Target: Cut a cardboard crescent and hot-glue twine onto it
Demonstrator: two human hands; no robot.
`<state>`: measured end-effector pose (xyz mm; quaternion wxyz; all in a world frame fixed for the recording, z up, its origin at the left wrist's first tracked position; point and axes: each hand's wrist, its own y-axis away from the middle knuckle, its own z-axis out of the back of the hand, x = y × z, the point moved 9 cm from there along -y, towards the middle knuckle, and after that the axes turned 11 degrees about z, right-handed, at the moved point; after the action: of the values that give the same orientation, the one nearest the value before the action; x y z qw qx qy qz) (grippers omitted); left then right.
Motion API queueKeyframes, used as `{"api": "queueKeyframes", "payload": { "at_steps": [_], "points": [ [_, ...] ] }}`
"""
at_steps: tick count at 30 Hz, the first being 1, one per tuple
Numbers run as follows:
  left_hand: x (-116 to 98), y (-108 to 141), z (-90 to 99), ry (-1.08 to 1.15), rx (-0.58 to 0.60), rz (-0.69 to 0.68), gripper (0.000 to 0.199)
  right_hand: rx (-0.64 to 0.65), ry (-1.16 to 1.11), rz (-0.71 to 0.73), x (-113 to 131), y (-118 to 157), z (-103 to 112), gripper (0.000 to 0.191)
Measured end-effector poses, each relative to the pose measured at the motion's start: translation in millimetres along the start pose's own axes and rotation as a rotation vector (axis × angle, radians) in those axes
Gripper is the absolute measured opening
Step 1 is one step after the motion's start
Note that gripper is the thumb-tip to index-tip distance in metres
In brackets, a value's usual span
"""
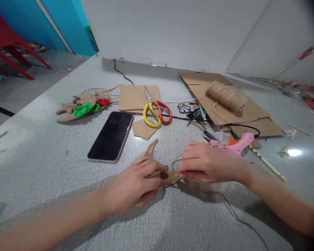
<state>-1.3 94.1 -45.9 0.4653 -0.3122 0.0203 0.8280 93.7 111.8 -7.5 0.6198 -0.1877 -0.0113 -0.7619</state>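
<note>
A curved cardboard piece [171, 178] lies between my hands near the middle of the table, its pointed tip rising behind my left hand. My left hand [143, 179] has its fingers wrapped round the piece's left part. At the piece's right end, my right hand [196, 162] pinches the edge together with a thin twine [234, 213]. The twine loops up beside the fingers and trails off toward the lower right. Just behind my right hand is a pink glue gun [237, 146] with an orange trigger.
A black phone [111, 136] lies left of centre. Behind are scissors [157, 113] on cardboard [132, 97], and a twine spool [225, 96] on larger sheets. A decorated twine-covered piece [85, 106] sits back left. A spotted yellow pencil [267, 163] lies at the right.
</note>
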Motion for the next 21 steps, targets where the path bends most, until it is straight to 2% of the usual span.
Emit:
{"api": "queueKeyframes", "payload": {
  "at_steps": [6,14,21],
  "points": [
    [-2.3,-1.9,1.5,-0.019,-0.001,-0.002,0.017,-0.107,0.034,-0.025,5.9,3.5,0.6,0.029],
    [-4.1,-2.1,0.4,-0.051,-0.013,-0.014,0.020,-0.132,-0.117,-0.106,-4.5,6.5,-10.2,0.023],
    [-3.3,-2.7,-0.1,-0.038,-0.005,-0.007,0.021,-0.118,-0.101,-0.170,-13.4,9.3,-18.7,0.029]
  ]
}}
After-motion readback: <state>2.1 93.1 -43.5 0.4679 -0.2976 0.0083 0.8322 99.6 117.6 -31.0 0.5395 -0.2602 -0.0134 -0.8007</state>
